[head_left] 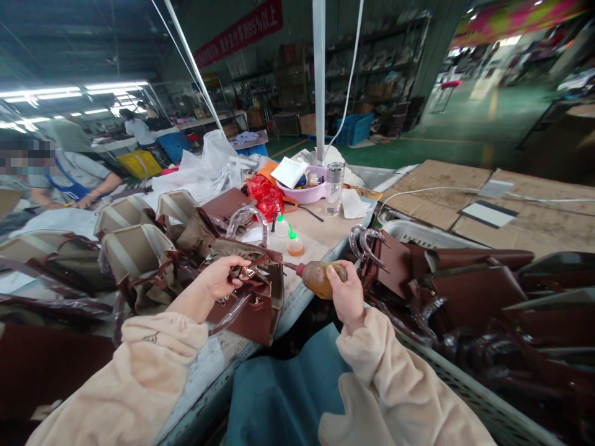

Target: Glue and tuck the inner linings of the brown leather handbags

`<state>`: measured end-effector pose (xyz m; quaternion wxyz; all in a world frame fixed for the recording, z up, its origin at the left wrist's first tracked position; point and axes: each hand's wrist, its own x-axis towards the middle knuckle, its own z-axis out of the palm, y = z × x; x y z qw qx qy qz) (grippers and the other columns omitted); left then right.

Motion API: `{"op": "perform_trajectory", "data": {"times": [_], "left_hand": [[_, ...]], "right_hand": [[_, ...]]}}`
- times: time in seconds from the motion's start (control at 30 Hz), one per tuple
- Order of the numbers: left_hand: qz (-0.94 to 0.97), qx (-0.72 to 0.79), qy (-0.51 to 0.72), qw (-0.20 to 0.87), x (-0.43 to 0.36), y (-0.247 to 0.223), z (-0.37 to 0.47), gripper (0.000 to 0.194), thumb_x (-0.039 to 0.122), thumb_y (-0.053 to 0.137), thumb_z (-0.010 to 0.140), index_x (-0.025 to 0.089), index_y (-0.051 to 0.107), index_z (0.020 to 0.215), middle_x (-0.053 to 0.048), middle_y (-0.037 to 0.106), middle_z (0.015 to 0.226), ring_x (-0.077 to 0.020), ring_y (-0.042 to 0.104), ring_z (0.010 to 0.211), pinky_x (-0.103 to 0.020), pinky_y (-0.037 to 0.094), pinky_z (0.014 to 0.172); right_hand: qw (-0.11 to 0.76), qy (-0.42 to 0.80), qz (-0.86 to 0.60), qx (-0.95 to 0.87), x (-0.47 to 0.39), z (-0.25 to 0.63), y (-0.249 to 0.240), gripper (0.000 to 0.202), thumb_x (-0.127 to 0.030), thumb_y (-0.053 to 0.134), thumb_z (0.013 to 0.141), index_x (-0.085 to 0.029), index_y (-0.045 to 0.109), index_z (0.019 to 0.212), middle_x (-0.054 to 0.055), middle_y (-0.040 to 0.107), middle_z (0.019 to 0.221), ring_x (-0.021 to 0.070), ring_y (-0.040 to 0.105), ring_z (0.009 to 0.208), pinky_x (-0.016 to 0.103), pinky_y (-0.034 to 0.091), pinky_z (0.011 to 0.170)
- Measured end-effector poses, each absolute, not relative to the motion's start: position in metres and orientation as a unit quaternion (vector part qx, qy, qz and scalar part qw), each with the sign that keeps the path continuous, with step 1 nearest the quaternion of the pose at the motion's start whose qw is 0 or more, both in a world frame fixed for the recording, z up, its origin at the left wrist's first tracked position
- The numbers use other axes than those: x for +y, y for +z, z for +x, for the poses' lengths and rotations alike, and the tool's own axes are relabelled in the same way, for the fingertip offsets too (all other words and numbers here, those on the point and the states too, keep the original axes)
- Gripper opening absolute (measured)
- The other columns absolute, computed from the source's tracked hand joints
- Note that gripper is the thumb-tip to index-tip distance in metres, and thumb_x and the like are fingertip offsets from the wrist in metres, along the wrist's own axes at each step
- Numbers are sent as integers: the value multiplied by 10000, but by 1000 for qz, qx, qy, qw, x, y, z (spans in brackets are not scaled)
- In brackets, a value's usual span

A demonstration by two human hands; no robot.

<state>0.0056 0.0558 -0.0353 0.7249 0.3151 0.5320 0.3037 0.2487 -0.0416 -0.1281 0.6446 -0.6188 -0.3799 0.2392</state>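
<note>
Bottle [320,279], one, clamped in right hand [346,291], one brown bag [253,319] pinched by left hand [223,280]

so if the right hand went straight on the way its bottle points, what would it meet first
Most likely the brown bag that the left hand grips; the nozzle of the bottle in the right hand points at its upper edge. Depth is unclear, so the gap is hard to judge.

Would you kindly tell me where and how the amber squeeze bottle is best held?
Grip the amber squeeze bottle around its bulging body, probably from the right, as the right hand does: its slim nozzle points left toward the brown bag and should stay clear.
</note>
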Motion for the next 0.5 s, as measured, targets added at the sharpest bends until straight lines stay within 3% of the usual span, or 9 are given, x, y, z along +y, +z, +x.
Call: {"op": "perform_trajectory", "data": {"times": [0.17,0.5], "left_hand": [[320,534,300,723,56,-36,5,84,50,532,655,123,491,652,-12,499,510,-72,440,390,-116,230,272],[319,539,296,721,55,-34,8,87,49,528,647,125,487,654,-10,494,508,-68,433,390,-112,226,272]], "right_hand": [[633,172,-620,-430,-38,247,-118,211,-387,545,809,-196,536,897,0,574,793,157,533,715,289,446,685],[628,165,-621,-439,-44,248,-123,212,-388,537,817,-197,537,911,3,580,803,159,539,726,290,451,683]]}}
